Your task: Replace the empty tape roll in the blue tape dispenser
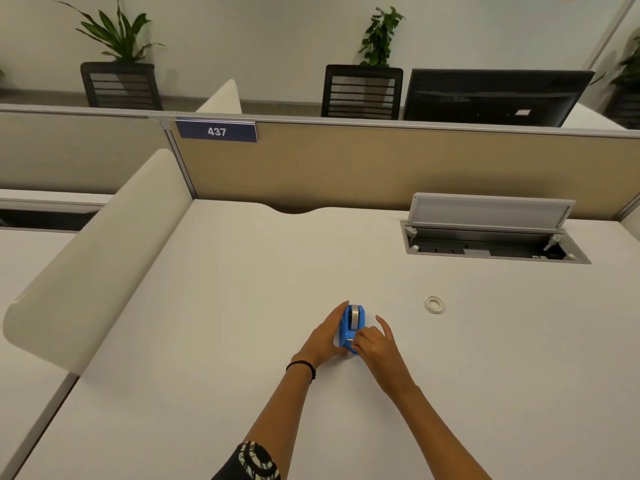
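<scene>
The blue tape dispenser (350, 324) stands on the white desk (242, 306) in front of me, with a roll of tape (355, 315) showing in its top. My left hand (323, 336) lies flat against the dispenser's left side and holds it steady. My right hand (375, 342) pinches at the dispenser's near end by the cutter, thumb and forefinger together, the other fingers raised. What the fingertips hold is too small to tell. A small white ring, an empty tape core (435, 304), lies flat on the desk to the right of the hands.
An open cable hatch (491, 237) with a raised lid sits at the desk's far right. A white curved divider (93, 258) borders the left side. A tan partition (381, 164) labelled 437 closes the back, with chairs, a monitor and plants beyond.
</scene>
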`<move>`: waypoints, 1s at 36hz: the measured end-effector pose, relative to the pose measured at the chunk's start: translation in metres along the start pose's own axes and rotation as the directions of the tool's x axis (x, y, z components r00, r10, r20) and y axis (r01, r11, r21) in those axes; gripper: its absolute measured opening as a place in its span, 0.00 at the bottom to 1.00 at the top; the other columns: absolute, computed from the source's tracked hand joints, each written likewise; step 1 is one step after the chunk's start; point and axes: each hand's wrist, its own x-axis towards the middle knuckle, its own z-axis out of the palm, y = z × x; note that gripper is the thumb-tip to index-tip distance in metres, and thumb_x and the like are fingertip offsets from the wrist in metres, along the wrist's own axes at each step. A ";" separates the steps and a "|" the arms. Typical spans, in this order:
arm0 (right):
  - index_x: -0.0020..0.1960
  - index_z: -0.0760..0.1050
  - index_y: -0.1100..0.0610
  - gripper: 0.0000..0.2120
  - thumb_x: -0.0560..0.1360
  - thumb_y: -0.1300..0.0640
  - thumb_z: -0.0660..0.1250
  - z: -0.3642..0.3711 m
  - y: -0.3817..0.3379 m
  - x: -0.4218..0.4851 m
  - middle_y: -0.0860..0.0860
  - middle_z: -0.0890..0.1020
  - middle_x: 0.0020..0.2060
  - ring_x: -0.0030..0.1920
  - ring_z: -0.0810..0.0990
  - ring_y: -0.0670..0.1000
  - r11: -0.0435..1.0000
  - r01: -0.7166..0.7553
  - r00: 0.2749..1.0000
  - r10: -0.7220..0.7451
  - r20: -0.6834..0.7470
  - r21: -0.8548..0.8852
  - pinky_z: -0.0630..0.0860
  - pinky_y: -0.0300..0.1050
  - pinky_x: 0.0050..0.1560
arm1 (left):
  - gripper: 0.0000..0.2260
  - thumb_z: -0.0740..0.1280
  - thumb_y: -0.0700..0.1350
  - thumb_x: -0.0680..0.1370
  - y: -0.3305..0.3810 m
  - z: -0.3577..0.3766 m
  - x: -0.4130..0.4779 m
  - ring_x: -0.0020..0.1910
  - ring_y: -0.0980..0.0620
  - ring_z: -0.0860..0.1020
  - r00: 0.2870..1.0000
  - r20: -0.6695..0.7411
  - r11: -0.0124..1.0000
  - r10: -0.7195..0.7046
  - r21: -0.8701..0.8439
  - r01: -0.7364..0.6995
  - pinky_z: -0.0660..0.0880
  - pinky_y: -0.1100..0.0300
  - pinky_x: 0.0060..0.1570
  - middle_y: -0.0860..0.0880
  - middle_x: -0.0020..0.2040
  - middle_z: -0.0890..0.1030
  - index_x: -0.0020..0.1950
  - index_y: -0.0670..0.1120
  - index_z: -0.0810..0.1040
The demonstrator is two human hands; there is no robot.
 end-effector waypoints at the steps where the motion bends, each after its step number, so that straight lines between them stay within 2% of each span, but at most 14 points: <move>1: 0.34 0.80 0.54 0.12 0.56 0.57 0.82 -0.001 0.000 -0.001 0.48 0.83 0.31 0.33 0.82 0.45 1.000 0.003 1.000 -0.003 0.012 -0.005 0.78 0.61 0.51 | 0.43 0.73 0.44 0.70 0.000 0.000 -0.001 0.74 0.49 0.59 1.000 0.006 1.000 0.001 0.008 -0.001 0.58 0.54 0.72 0.49 0.76 0.56 0.75 0.49 0.48; 6: 0.35 0.81 0.53 0.12 0.57 0.57 0.82 -0.003 0.002 -0.006 0.48 0.84 0.34 0.34 0.82 0.45 1.000 0.018 0.998 -0.017 0.059 -0.011 0.77 0.58 0.55 | 0.44 0.73 0.43 0.70 -0.001 -0.003 -0.007 0.74 0.49 0.57 0.999 0.040 0.998 -0.017 0.053 0.015 0.58 0.53 0.72 0.50 0.77 0.54 0.75 0.51 0.44; 10: 0.35 0.81 0.53 0.13 0.55 0.57 0.82 -0.008 0.006 -0.005 0.47 0.85 0.34 0.34 0.83 0.45 0.999 0.038 0.995 -0.038 0.090 -0.006 0.78 0.53 0.54 | 0.46 0.74 0.42 0.70 -0.004 -0.004 -0.014 0.74 0.47 0.59 0.996 0.061 0.994 -0.064 0.097 0.058 0.59 0.51 0.71 0.49 0.76 0.56 0.75 0.53 0.43; 14: 0.37 0.81 0.54 0.13 0.56 0.59 0.82 -0.016 0.011 -0.006 0.49 0.86 0.35 0.35 0.83 0.45 1.000 -0.005 0.995 0.004 0.097 0.017 0.80 0.50 0.51 | 0.42 0.71 0.43 0.72 -0.002 -0.005 -0.022 0.74 0.48 0.59 0.994 0.066 0.988 -0.091 0.130 0.082 0.57 0.54 0.72 0.49 0.77 0.55 0.75 0.51 0.44; 17: 0.41 0.82 0.56 0.11 0.61 0.62 0.79 -0.021 0.013 -0.009 0.51 0.86 0.37 0.37 0.84 0.49 0.998 -0.054 0.993 0.049 0.106 0.045 0.79 0.52 0.52 | 0.38 0.69 0.45 0.74 0.004 -0.008 -0.028 0.74 0.50 0.58 0.994 0.070 0.984 -0.089 0.160 0.077 0.56 0.55 0.72 0.49 0.77 0.55 0.75 0.50 0.46; 20: 0.49 0.80 0.59 0.08 0.70 0.63 0.72 -0.025 0.017 -0.011 0.56 0.85 0.47 0.46 0.84 0.54 0.983 -0.134 0.986 0.120 0.118 0.122 0.76 0.56 0.59 | 0.35 0.68 0.45 0.75 0.008 -0.010 -0.032 0.74 0.49 0.58 0.994 0.065 0.977 -0.090 0.198 0.076 0.56 0.52 0.73 0.48 0.76 0.57 0.75 0.49 0.50; 22: 0.57 0.77 0.59 0.10 0.76 0.60 0.64 -0.029 0.022 -0.009 0.55 0.82 0.56 0.56 0.80 0.54 0.970 -0.196 0.971 0.171 0.168 0.145 0.68 0.51 0.67 | 0.32 0.66 0.46 0.76 0.011 -0.013 -0.034 0.74 0.48 0.56 0.995 0.042 0.961 -0.092 0.266 0.077 0.55 0.51 0.74 0.47 0.76 0.57 0.75 0.49 0.52; 24: 0.61 0.74 0.57 0.13 0.79 0.58 0.60 -0.035 0.025 -0.005 0.54 0.79 0.60 0.60 0.76 0.52 0.964 -0.222 0.963 0.192 0.191 0.149 0.63 0.46 0.69 | 0.29 0.64 0.46 0.77 0.015 -0.017 -0.037 0.75 0.48 0.55 0.997 0.018 0.942 -0.076 0.329 0.065 0.53 0.52 0.74 0.47 0.76 0.57 0.74 0.49 0.54; 29: 0.65 0.70 0.56 0.15 0.79 0.57 0.58 -0.056 0.032 0.009 0.54 0.75 0.65 0.66 0.71 0.53 0.938 -0.310 0.941 0.280 0.188 0.154 0.59 0.46 0.71 | 0.24 0.62 0.44 0.78 0.032 -0.030 -0.042 0.75 0.48 0.55 0.998 -0.057 0.900 0.005 0.435 0.020 0.52 0.53 0.74 0.47 0.76 0.58 0.73 0.48 0.59; 36: 0.70 0.64 0.55 0.19 0.79 0.54 0.58 -0.092 0.047 0.041 0.54 0.69 0.70 0.70 0.66 0.54 0.927 -0.333 0.943 0.322 0.089 0.174 0.55 0.51 0.73 | 0.24 0.61 0.45 0.79 0.059 -0.055 -0.041 0.75 0.48 0.54 0.984 -0.139 0.877 0.112 0.479 -0.032 0.52 0.51 0.74 0.47 0.76 0.58 0.73 0.48 0.57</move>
